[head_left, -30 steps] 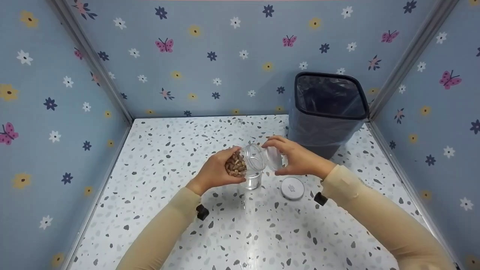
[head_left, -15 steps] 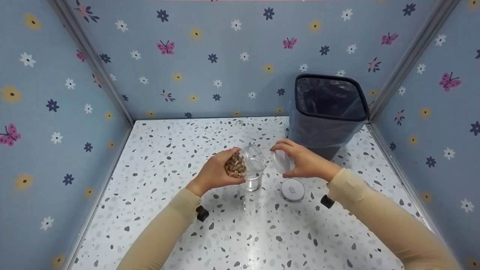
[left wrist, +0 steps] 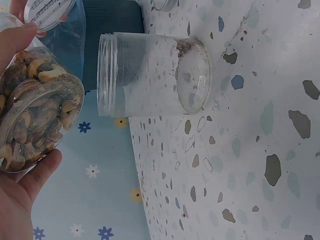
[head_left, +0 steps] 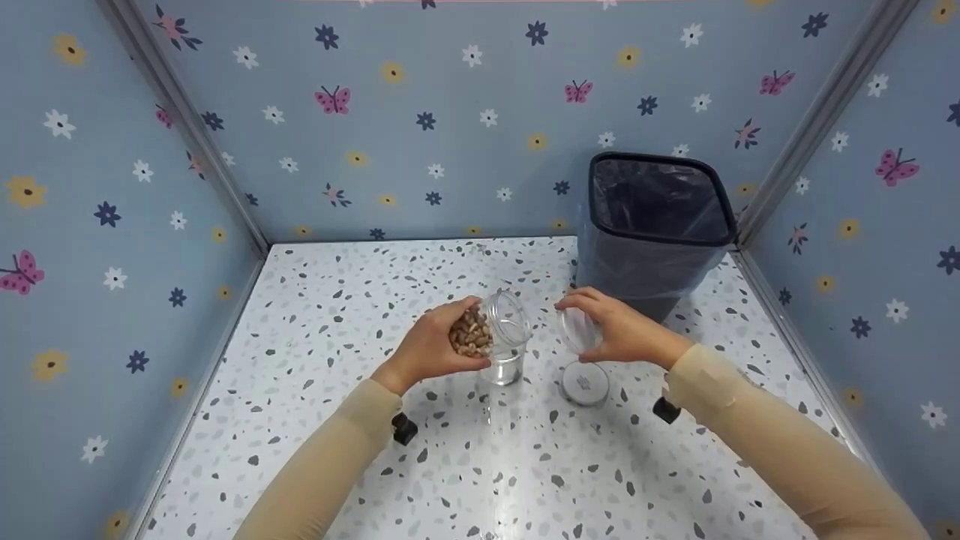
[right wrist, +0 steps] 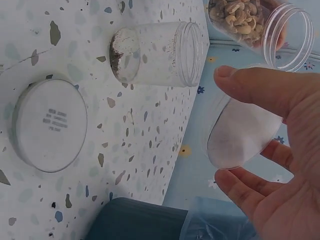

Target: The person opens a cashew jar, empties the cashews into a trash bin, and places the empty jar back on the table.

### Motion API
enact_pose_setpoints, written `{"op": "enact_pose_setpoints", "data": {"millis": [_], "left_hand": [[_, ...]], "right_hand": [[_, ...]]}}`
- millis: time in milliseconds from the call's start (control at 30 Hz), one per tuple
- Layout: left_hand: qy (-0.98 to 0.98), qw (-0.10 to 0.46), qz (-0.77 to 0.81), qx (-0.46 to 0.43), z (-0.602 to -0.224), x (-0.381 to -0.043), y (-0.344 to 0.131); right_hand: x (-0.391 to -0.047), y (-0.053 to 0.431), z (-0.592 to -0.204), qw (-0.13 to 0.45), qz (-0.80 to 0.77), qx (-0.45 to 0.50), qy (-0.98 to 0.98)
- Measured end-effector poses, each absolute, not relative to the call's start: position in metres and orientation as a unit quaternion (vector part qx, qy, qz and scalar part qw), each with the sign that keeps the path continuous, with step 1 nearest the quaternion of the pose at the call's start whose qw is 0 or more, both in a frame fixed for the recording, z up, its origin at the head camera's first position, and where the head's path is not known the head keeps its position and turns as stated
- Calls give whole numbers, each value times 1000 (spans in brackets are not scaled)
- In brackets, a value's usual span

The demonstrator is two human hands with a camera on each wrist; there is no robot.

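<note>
Held a clear screw-necked jar [head_left: 508, 319] tilted above the bench [head_left: 442, 465] in the left hand [head_left: 429, 345], clasping it round the body, with brown nuts [head_left: 470, 334] filling the lower part and the open mouth leaning toward the right hand [head_left: 626, 330]. Pinched a round clear-rimmed lid [head_left: 579, 330] on edge between thumb and fingers of the right hand, near the mouth but apart from it. Had the two hands apart, each clamped on its own item. Saw a second jar [left wrist: 152, 75] upright on the bench below the nuts, open-topped, with dark crumbs near the base; in the head view, found it partly covered by the raised jar. Noted a white lid [head_left: 585, 384] lying flat just below the right hand, print too blurred to read. Spotted a bin [head_left: 660, 238] with a plastic liner [head_left: 637, 268] behind that hand, near the flowered wall [head_left: 375, 135].
</note>
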State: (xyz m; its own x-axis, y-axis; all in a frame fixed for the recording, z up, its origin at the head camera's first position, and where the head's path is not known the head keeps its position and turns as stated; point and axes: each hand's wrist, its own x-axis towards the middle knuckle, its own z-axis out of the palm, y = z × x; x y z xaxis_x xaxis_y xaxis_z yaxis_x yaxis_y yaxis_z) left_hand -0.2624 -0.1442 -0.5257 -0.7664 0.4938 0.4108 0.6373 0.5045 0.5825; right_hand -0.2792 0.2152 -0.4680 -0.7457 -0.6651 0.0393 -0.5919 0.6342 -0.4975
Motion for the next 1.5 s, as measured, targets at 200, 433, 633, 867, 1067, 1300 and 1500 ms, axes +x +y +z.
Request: {"op": "enact_pose_setpoints", "data": {"millis": [200, 433, 633, 867, 1067, 1300, 1500], "left_hand": [[-862, 99, -373, -328, -526, -262, -145], [-862, 93, -377, -325, -525, -262, -146], [-863, 92, -376, -324, -524, -262, -146], [-867, 97, -372, -317, -524, -261, -146], [-866, 95, -375, -317, -524, -262, -145], [-863, 97, -378, -321, -523, -261, -145], [-861, 105, -376, -325, -524, -261, -144]], "right_hand": [[-279, 224, -475, 76, -251, -344, 901], [-281, 233, -481, 82, -248, -326, 909], [-282, 241, -486, 87, -241, -320, 912], [-286, 253, -496, 77, -226, -322, 916], [-287, 261, -501, 95, -225, -298, 923], [-291, 271, -510, 88, -227, -278, 929], [-295, 284, -517, 83, -222, -275, 932]]}}
